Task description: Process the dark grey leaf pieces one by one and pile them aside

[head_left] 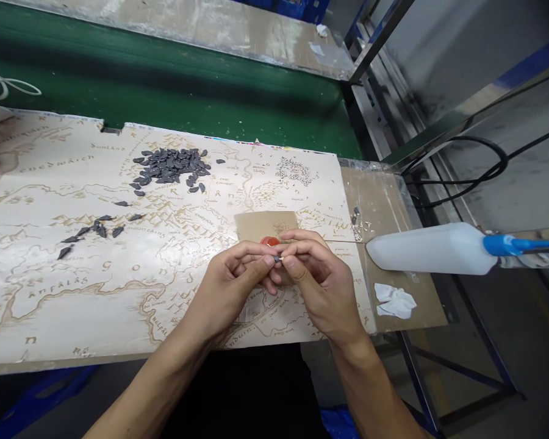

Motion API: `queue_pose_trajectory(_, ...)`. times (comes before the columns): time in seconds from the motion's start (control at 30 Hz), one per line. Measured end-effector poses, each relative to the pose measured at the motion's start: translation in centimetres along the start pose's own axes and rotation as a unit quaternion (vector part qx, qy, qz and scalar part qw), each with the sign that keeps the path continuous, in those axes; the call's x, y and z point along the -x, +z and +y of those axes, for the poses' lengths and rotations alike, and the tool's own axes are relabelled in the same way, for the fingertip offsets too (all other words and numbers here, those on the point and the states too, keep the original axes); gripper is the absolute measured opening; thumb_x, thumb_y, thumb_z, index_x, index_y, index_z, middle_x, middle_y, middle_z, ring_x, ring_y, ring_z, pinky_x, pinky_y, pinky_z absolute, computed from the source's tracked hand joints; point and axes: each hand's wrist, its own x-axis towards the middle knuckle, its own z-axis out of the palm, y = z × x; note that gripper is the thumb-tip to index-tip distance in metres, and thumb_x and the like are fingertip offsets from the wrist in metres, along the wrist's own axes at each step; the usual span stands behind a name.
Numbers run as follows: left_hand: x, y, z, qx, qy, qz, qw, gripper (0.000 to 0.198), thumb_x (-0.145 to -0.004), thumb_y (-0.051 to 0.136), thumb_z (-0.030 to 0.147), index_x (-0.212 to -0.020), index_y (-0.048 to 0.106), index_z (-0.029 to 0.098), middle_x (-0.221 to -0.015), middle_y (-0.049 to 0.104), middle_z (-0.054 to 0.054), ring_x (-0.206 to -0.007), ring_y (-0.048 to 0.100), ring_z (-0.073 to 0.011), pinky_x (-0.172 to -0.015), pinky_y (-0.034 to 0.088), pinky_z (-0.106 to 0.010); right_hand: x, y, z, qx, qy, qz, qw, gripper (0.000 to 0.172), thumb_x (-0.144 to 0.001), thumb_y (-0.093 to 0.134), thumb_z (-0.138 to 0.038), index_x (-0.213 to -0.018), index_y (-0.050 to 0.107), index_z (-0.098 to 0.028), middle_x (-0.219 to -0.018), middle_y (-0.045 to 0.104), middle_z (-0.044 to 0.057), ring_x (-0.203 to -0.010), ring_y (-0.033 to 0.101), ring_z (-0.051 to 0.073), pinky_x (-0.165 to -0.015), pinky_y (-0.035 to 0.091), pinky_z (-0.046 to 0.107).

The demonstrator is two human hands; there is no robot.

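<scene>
One small dark piece (277, 259) | grasped by left hand (231, 286), right hand (320, 286) | just above kraft card (251, 225), red wax seal (269, 241)

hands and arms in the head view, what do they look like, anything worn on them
The left hand and right hand are bare, with no gloves, rings or watch showing. The left forearm and right forearm have no sleeves on them. A dark garment shows on the body below.

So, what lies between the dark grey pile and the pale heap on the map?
One stray dark piece on the printed map, in the head view.
</scene>
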Motion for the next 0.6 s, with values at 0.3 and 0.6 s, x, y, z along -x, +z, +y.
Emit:
queue_pose_trajectory(0.3, 0.3, 0.1, -0.3, -0.019, 0.036, 0.036, 0.999, 0.02, -0.097, 0.094, 0.033, -0.105, 0.087, 0.016, -0.082, 0.085, -0.005, -0.073, 0.079, -0.0175, -0.076, 0.068, -0.03, 0.0, 0.8, -0.3, -0.023, 0.006, 0.004, 1.0, 0.009, -0.11, 0.079, -0.035, -0.104, 0.081, -0.028, -0.129, 0.072, 0.009, -0.121, 0.08, 0.026, -0.096, 0.073, 0.038)
queue_pose_trajectory(0.6, 0.8, 0.5, -0.4, -0.008, 0.056, 0.053, 0.997, 0.012, -0.1, 0.091, 0.029, -0.105, 0.088, 0.019, -0.083, 0.083, -0.004, -0.073, 0.078, -0.0166, -0.074, 0.067, -0.029, 0.0, 1.4, -0.2, -0.02, 0.005, 0.008, 1.0, 0.011, -0.109, 0.08, -0.038, -0.104, 0.082, -0.028, -0.129, 0.072, 0.01, -0.115, 0.08, 0.026, -0.089, 0.075, 0.039)
